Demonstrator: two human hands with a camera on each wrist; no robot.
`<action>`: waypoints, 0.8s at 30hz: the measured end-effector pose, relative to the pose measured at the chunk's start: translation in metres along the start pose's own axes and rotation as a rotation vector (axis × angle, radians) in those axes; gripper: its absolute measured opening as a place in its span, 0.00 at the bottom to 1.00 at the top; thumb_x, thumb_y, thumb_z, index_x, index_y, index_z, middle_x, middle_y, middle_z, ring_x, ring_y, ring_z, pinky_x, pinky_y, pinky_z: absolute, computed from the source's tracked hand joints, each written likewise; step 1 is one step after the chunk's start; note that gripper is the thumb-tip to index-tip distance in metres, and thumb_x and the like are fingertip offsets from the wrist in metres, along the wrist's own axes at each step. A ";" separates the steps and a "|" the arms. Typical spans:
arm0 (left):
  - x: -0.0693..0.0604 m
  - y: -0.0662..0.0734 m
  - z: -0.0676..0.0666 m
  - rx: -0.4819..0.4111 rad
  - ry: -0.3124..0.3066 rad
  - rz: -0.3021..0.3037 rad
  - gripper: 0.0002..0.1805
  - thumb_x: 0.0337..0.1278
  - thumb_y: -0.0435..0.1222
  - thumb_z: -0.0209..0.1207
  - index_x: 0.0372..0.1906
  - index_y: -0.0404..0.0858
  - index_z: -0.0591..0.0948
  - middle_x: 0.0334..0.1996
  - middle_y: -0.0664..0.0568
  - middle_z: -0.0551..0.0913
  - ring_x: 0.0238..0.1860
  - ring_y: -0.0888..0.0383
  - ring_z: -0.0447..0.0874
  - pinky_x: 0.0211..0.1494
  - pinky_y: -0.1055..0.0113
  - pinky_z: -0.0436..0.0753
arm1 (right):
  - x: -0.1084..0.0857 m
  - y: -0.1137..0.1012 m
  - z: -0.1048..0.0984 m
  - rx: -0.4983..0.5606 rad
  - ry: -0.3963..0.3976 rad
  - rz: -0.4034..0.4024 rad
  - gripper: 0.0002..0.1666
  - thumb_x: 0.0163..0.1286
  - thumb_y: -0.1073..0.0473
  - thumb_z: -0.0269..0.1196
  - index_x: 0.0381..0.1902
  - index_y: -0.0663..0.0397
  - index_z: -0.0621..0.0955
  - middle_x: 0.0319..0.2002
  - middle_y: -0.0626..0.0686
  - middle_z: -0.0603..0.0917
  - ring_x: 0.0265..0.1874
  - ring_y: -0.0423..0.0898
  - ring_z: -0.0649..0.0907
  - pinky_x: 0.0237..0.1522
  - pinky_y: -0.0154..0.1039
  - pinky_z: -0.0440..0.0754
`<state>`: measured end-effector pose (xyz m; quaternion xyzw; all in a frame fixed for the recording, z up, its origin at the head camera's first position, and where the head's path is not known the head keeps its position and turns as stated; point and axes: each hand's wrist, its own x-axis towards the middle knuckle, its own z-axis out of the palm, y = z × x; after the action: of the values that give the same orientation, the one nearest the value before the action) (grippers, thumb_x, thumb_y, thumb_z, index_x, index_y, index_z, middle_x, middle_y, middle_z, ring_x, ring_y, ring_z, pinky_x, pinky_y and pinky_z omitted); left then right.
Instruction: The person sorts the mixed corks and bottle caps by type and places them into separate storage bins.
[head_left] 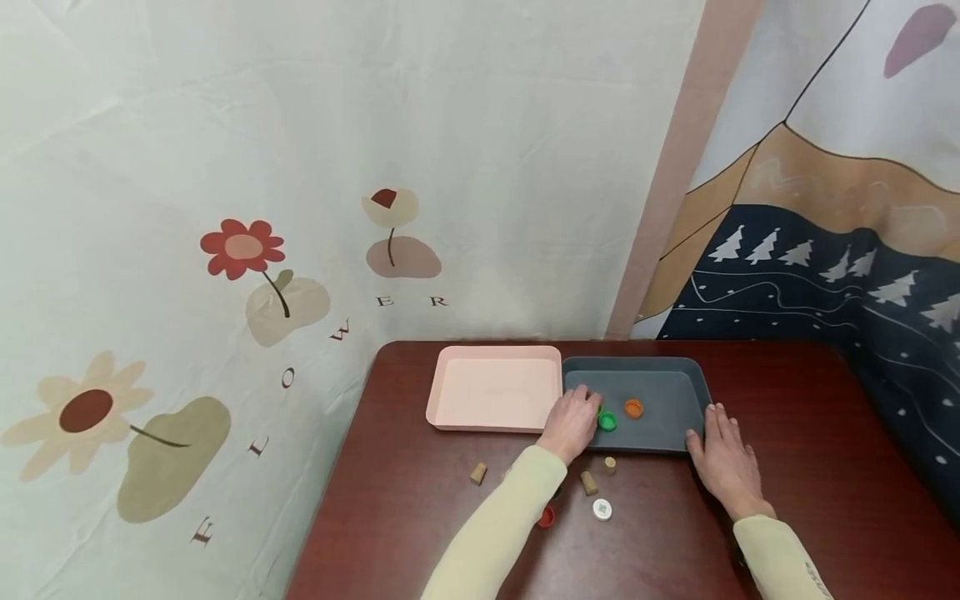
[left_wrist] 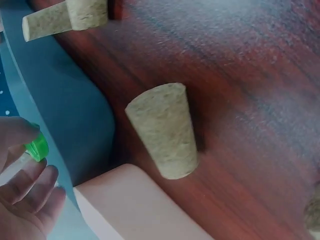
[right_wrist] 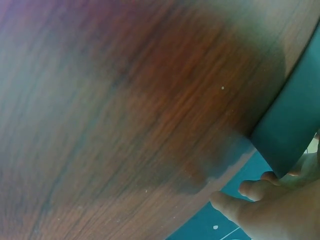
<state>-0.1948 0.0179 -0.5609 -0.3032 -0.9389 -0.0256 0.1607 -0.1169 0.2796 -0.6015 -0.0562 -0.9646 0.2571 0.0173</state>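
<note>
My left hand (head_left: 572, 421) reaches over the left part of the dark grey-blue tray (head_left: 673, 400). In the left wrist view, its thumb and fingers pinch a small green bottle cap (left_wrist: 38, 146). Another green cap (head_left: 607, 422) lies in that tray beside the fingertips, with an orange cap (head_left: 633, 408) to its right. At the tray's right side rests my right hand (head_left: 726, 458), fingers fairly straight along the outer edge. In the right wrist view the fingers (right_wrist: 257, 190) are beside the tray's corner, partly cut off by the frame.
A pink tray (head_left: 495, 392) adjoins the dark one on the left. On the near tabletop lie several corks, including one (head_left: 478, 473) below the pink tray and another (head_left: 589, 482) below the dark tray. A white cap (head_left: 602, 509) and a red cap (head_left: 547, 517) lie closer.
</note>
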 end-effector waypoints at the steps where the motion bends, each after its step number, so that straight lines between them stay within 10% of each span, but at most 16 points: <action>1: 0.000 0.001 0.001 0.012 -0.013 -0.003 0.11 0.62 0.38 0.70 0.48 0.47 0.87 0.43 0.52 0.84 0.39 0.56 0.85 0.45 0.65 0.83 | 0.000 -0.001 0.000 0.000 0.003 -0.001 0.42 0.84 0.48 0.46 0.80 0.73 0.50 0.80 0.72 0.46 0.76 0.76 0.51 0.64 0.80 0.54; 24: 0.010 0.008 0.024 0.227 -0.167 -0.093 0.10 0.68 0.39 0.62 0.47 0.56 0.88 0.44 0.57 0.87 0.47 0.54 0.84 0.69 0.35 0.68 | 0.001 -0.003 -0.001 -0.016 -0.022 0.003 0.43 0.85 0.46 0.44 0.80 0.73 0.49 0.80 0.73 0.47 0.75 0.77 0.52 0.64 0.80 0.56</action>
<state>-0.2050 0.0338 -0.5806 -0.2404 -0.9589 0.0987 0.1142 -0.1178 0.2780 -0.5989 -0.0549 -0.9667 0.2498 0.0056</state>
